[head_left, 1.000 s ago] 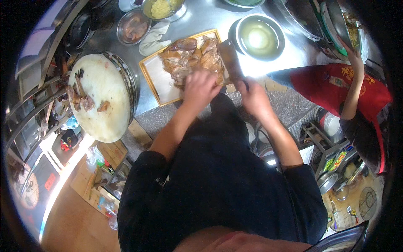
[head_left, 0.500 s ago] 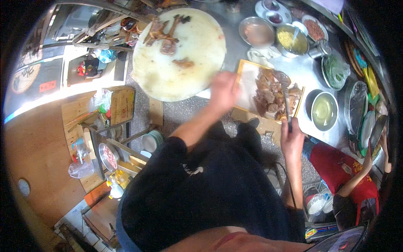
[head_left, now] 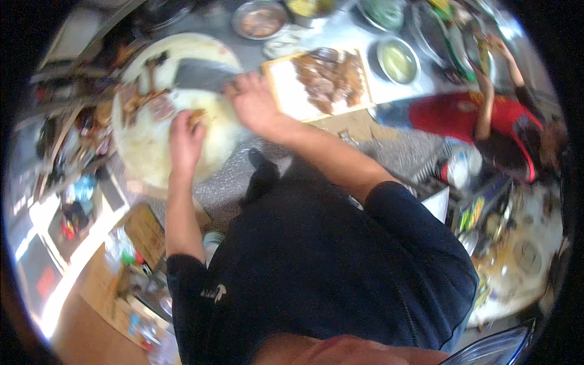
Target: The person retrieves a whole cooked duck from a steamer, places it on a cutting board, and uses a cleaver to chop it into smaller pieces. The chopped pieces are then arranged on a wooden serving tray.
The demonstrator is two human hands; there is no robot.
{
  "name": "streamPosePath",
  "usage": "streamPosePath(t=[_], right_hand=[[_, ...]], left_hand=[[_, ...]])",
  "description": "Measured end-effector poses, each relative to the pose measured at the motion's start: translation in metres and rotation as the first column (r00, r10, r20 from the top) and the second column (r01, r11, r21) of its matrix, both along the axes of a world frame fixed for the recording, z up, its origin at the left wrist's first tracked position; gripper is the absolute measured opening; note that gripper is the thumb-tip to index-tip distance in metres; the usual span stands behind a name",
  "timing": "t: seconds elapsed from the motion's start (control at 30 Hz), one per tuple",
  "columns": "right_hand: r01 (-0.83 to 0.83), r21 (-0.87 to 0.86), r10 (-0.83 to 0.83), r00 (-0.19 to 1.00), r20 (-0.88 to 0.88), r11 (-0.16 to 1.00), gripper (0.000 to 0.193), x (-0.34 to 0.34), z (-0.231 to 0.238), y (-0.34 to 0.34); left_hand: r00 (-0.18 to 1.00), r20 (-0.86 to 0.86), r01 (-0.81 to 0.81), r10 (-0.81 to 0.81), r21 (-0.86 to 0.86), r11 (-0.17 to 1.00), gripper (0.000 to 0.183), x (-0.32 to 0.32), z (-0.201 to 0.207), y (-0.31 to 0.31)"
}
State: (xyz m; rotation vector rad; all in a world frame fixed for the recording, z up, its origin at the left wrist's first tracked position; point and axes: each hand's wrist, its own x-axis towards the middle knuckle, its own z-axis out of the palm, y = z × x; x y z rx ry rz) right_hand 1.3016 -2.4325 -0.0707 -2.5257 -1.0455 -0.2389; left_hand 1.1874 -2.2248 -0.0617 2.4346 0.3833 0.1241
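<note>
My left hand is over the round pale cutting board, its fingers pinched on a small brown piece of meat. Across the far side of the board lies the broad grey blade of a cleaver. My right hand is closed at the blade's right end; the handle is hidden under the fingers. Left of the blade rest a cooked cut of meat and some bony brown pieces. To the right, a wood-rimmed tray bears a heap of chopped brown meat.
Behind the tray stand a metal bowl and a white cloth. A bowl of pale liquid sits right of it. At the right, a person in a red apron handles something long.
My right hand has left the dark-handled utensil over the tray and is now at the cleaver on the board. My left hand has moved left and taken hold of a meat piece. The view has turned.
</note>
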Motion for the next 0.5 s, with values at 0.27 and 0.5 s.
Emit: streamPosePath(t=[0.27,0.5], right_hand=[[0.636,0.322,0.117,0.343,-0.932,0.701,0.033,-0.026,0.019,-0.153],[0.811,0.207,-0.184,0.358,-0.915,0.547,0.031,0.008,-0.031,-0.284]], left_hand=[[0.992,-0.016,0.101,-0.127,-0.509,0.855,0.036,0.044,0.002,-0.181],[0.906,0.122,0.421,-0.406,-0.376,0.825,0.046,0.113,-0.048,-0.329]])
